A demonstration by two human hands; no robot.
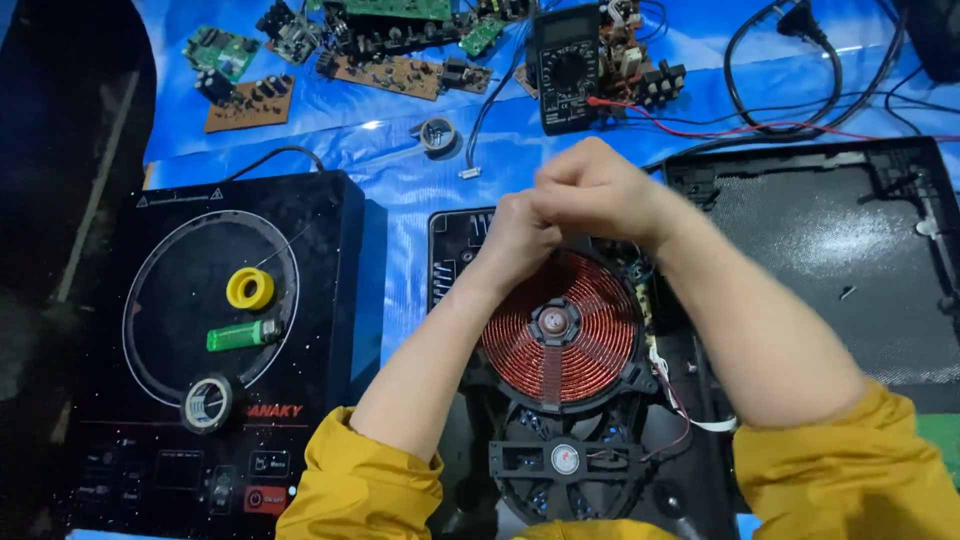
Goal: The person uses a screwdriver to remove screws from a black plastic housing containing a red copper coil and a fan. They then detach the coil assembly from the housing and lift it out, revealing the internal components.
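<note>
Both hands (560, 205) above coil (558, 325), seemingly.

A coil (558, 325) of bare, shiny copper wire is seen in a matt black plastic frame (520, 395). At the left, a glossy black glass cooktop (330, 215) carries a smooth yellow plastic spool (250, 289) and a green plastic lighter (240, 336). The blue plastic sheet (400, 160) beneath looks slick and creased. A perforated matt black plastic base (810, 240) lies right. The sleeves (360, 485) are of soft mustard cloth.
</note>
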